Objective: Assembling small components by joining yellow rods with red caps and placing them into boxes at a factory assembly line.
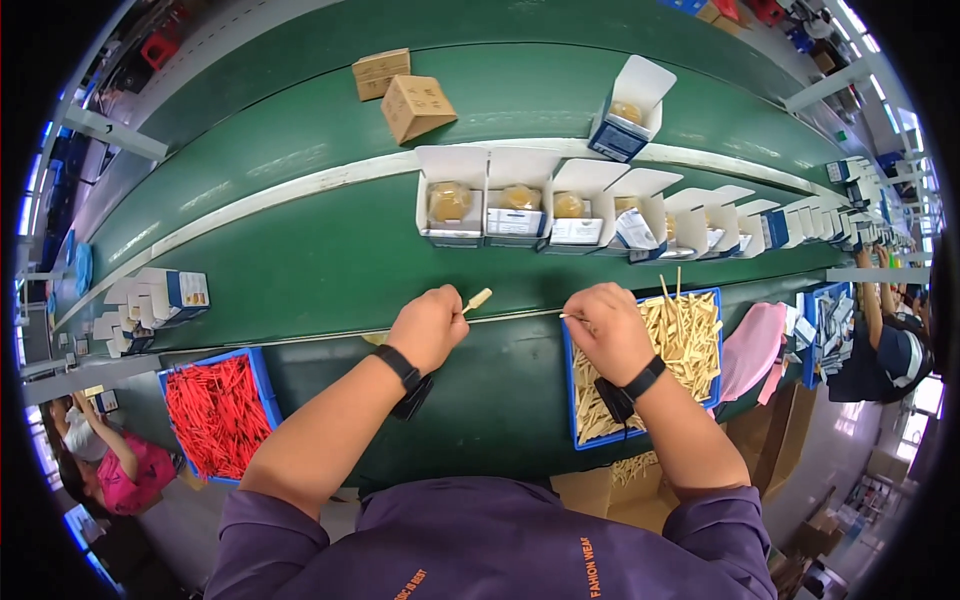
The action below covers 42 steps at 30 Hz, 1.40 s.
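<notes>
My left hand (430,325) is closed around a small tan wooden spoon (478,299) whose tip sticks out toward the right. My right hand (607,330) pinches another thin wooden piece (570,316) at its left fingertips, just over the near left corner of a blue tray (572,400) piled with several tan wooden spoons (685,335). Both hands hover above the near edge of the green conveyor belt (330,260). Beyond them stands a row of open white and blue cartons (520,205), each holding a round yellowish item (449,200).
A blue tray of red sticks (215,410) sits at my lower left. Two brown cardboard boxes (405,95) lie on the far belt, and one open carton (628,110) stands alone there. Small cartons (165,295) are stacked at left. Other people work at both sides.
</notes>
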Each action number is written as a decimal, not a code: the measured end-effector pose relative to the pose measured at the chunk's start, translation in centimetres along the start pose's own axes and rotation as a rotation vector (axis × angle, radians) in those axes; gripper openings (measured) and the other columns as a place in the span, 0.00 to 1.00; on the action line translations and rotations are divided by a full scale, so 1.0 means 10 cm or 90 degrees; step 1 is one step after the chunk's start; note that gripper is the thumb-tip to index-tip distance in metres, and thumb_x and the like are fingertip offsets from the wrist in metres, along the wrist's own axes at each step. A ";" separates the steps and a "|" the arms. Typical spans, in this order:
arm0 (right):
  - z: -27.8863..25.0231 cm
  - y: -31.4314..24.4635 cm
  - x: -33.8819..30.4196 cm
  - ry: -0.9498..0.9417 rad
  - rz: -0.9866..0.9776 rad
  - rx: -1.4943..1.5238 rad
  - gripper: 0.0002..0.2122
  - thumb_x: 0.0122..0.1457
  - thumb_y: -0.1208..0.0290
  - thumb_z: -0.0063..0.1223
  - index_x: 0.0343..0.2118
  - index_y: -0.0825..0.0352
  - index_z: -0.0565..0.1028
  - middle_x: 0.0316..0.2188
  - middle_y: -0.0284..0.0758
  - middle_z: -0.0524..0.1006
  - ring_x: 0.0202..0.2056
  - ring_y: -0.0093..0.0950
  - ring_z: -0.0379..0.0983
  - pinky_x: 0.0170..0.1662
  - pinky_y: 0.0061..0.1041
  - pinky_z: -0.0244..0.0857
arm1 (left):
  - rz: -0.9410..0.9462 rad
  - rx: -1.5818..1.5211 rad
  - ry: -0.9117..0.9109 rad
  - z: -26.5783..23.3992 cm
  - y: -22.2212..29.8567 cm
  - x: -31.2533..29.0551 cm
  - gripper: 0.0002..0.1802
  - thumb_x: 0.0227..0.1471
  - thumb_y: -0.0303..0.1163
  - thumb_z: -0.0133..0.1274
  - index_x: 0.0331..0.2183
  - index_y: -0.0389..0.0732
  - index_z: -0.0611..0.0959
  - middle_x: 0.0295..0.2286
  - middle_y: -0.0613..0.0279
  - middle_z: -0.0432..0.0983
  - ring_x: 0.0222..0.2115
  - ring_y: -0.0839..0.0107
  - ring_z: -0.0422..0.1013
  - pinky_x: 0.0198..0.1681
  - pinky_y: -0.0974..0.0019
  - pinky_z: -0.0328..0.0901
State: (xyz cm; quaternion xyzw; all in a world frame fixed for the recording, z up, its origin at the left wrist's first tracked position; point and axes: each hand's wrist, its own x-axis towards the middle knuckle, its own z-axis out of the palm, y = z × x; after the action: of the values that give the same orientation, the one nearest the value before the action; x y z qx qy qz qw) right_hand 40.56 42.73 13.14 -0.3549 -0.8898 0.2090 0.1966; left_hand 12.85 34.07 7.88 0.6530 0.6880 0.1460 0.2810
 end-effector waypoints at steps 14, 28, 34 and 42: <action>0.61 -1.73 0.49 -0.082 0.031 0.306 0.08 0.56 0.80 0.62 0.39 0.67 0.79 0.31 0.34 0.76 0.29 0.28 0.75 0.34 0.25 0.69 | -0.163 -0.655 -0.162 -1.15 -0.34 -0.78 0.09 0.67 0.31 0.47 0.42 0.36 0.77 0.31 0.63 0.78 0.31 0.76 0.75 0.35 0.71 0.70; 0.85 -2.02 0.61 -0.057 0.420 0.677 0.05 0.63 0.77 0.58 0.41 0.69 0.80 0.31 0.28 0.79 0.29 0.16 0.73 0.33 0.16 0.69 | -0.204 -0.870 -0.043 -1.00 -0.39 -1.27 0.10 0.68 0.31 0.45 0.44 0.36 0.76 0.31 0.61 0.78 0.27 0.76 0.73 0.32 0.72 0.69; 0.83 -1.93 0.60 -0.097 0.512 0.679 0.08 0.63 0.73 0.60 0.42 0.69 0.81 0.29 0.30 0.81 0.27 0.19 0.75 0.32 0.18 0.70 | -0.250 -0.826 -0.033 -0.94 -0.32 -1.18 0.14 0.68 0.33 0.46 0.48 0.34 0.79 0.30 0.64 0.78 0.26 0.79 0.71 0.32 0.73 0.69; 0.76 -1.39 0.01 -0.061 0.262 0.047 0.10 0.57 0.74 0.62 0.43 0.65 0.81 0.29 0.36 0.77 0.28 0.35 0.75 0.35 0.27 0.72 | -0.275 -0.830 -0.062 -0.79 -0.51 -1.32 0.14 0.68 0.34 0.48 0.44 0.36 0.82 0.28 0.67 0.76 0.26 0.80 0.69 0.33 0.74 0.67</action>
State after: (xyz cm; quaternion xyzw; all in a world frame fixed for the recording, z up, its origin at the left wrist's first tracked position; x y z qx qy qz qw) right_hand 29.03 31.87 13.91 -0.5115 -0.7986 0.2936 0.1203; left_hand 3.97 21.94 13.89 0.2042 0.5609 0.4413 0.6701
